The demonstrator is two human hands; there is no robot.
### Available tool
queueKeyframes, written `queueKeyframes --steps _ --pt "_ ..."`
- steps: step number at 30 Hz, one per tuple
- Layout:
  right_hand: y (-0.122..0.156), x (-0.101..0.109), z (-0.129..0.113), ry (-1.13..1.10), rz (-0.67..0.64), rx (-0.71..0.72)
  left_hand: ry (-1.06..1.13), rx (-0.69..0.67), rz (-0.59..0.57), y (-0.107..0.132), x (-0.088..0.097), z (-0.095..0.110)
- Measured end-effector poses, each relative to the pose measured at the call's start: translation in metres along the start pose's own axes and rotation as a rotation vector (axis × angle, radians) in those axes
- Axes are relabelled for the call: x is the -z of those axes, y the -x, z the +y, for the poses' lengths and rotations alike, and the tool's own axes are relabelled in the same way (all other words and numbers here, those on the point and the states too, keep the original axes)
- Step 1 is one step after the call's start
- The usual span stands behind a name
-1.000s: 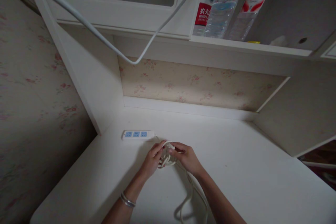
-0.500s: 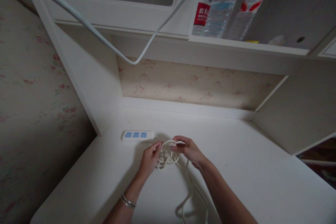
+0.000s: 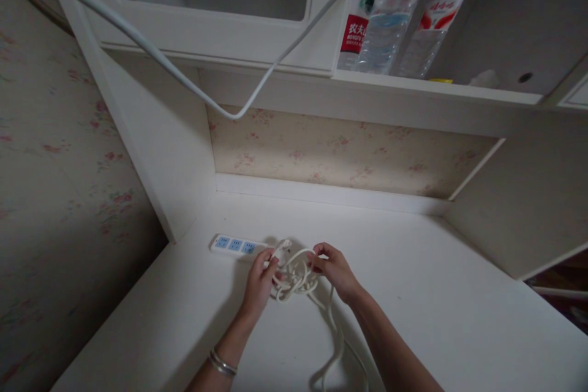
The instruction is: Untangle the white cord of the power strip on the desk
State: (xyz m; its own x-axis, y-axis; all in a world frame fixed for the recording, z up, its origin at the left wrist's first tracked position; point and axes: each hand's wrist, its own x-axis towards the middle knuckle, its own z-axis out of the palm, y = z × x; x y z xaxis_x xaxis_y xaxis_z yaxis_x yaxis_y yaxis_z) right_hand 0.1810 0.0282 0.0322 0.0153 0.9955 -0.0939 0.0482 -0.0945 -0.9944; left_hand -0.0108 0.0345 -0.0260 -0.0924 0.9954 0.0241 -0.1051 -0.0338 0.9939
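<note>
A tangled cord [image 3: 299, 286] is gripped by left hand [image 3: 261, 282] and right hand [image 3: 336, 271] beside a power strip [image 3: 235, 246] on the bench [image 3: 413, 318].

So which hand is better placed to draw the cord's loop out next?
Probably the right hand: it pinches the loop of cord, while the left hand grips more cord, nearer the power strip.
</note>
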Motion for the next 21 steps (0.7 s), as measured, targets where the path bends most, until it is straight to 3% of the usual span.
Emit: queueKeyframes --steps 7,13,17,21 --pt "-0.02 0.004 0.009 0.033 0.166 -0.053 0.006 -0.051 -0.096 0.007 0.004 0.019" --pt "-0.041 0.004 0.007 0.087 0.219 0.04 -0.25 -0.353 -0.202 0.011 0.004 0.018" --pt "-0.04 0.004 0.008 0.153 0.208 0.162 -0.461 -0.496 -0.134 0.008 0.007 0.007" --pt "-0.015 0.006 0.001 0.361 0.261 0.385 -0.637 -0.674 0.006 0.006 0.011 0.006"
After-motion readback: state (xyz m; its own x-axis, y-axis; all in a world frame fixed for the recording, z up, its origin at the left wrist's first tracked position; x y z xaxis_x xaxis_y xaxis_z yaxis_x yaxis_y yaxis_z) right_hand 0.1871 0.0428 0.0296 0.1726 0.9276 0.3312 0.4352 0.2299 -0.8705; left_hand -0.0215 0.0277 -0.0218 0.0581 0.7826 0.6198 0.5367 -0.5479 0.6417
